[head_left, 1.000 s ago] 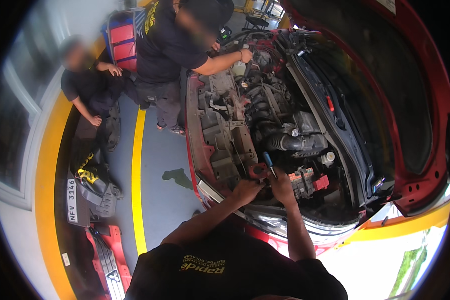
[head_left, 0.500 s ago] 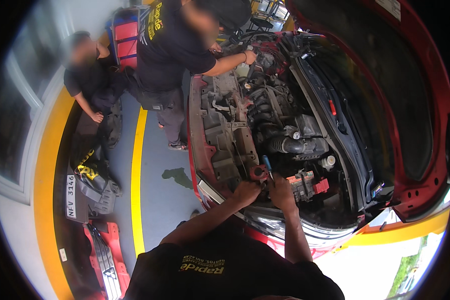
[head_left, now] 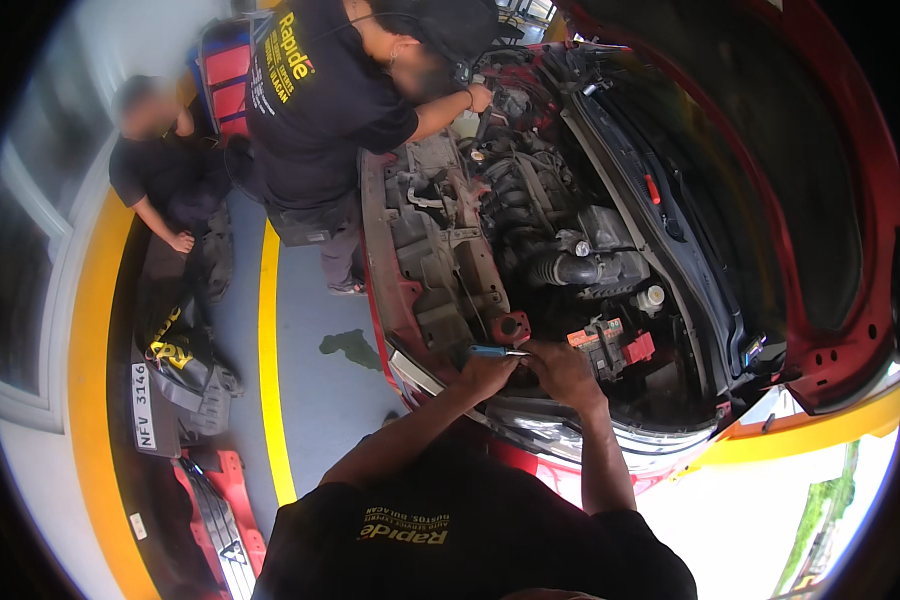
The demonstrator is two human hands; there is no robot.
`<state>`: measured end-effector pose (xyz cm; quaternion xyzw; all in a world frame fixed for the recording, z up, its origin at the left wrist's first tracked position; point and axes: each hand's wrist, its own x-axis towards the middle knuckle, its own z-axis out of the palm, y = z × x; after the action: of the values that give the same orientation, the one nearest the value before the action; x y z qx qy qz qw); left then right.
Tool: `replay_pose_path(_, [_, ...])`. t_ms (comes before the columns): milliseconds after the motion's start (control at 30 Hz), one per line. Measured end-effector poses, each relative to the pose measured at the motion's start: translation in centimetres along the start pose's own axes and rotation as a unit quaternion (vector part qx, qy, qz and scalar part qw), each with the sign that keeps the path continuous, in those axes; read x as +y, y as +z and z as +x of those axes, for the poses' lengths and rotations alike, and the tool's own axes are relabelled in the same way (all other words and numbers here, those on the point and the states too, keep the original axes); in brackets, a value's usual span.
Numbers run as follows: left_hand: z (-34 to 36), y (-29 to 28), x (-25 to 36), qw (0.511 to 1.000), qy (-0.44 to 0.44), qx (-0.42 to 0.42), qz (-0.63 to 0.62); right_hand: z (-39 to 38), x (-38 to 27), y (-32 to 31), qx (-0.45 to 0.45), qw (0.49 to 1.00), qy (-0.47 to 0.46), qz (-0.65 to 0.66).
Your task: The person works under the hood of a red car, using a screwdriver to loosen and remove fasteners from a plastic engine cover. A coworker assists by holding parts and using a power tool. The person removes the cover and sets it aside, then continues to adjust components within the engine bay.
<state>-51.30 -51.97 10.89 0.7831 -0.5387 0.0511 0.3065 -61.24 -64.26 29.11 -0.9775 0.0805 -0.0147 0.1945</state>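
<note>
Over the car's front edge, my two hands are close together above the near corner of the open engine bay. A screwdriver-like tool with a blue handle (head_left: pixel 487 351) lies level, its metal shaft running into the fingers of my right hand (head_left: pixel 562 375), which is closed on it. Just under the handle is my left hand (head_left: pixel 489 377), its fingers curled closed; what they pinch is hidden. A red bracket (head_left: pixel 512 327) with a round hole sits just beyond the hands. Right of it is the car battery (head_left: pixel 598 345) with a red terminal cover (head_left: pixel 638 348).
The raised red hood (head_left: pixel 840 300) stands at the right. A co-worker (head_left: pixel 320 120) leans over the engine's far end; another person (head_left: pixel 165 160) sits at the left. A removed red grille piece (head_left: pixel 220 520) and a black bumper part lie on the left. A red-handled tool (head_left: pixel 652 189) rests near the windshield.
The blue handle has swung from pointing away from me to lying level toward the left. My right hand has turned and moved closer to my left. The co-worker leans further in.
</note>
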Motion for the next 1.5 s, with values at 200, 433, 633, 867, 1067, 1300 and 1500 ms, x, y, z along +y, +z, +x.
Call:
replay_pose_path(200, [0.3,0.6,-0.8,1.000,0.018,-0.019,-0.010,0.5,-0.7,0.0,-0.006,0.976,0.198,-0.085])
replay_pose_path(433, [0.1,0.9,-0.7,1.000,0.015,-0.015,-0.012,-0.4,0.3,0.3,0.048,0.995,0.076,-0.045])
replay_pose_path(633, [0.2,0.0,-0.3,1.000,0.015,0.019,0.015,-0.4,-0.1,0.3,0.051,0.996,0.030,-0.062])
replay_pose_path(867, [0.6,-0.4,-0.7,0.997,0.014,-0.067,-0.037,-0.2,-0.2,0.6,0.007,0.977,0.182,-0.114])
replay_pose_path(1067, [0.7,-0.1,-0.9,0.995,0.052,0.076,-0.047,-0.5,0.3,0.4,0.083,0.991,-0.074,-0.067])
replay_pose_path(1300, [0.4,-0.1,-0.8,0.997,0.023,-0.067,0.027,-0.3,-0.6,0.6,-0.016,0.977,0.192,-0.094])
replay_pose_path(1500, [0.5,-0.7,-0.5,0.999,0.047,-0.018,0.014,-0.9,0.5,0.5,0.115,0.991,0.037,-0.064])
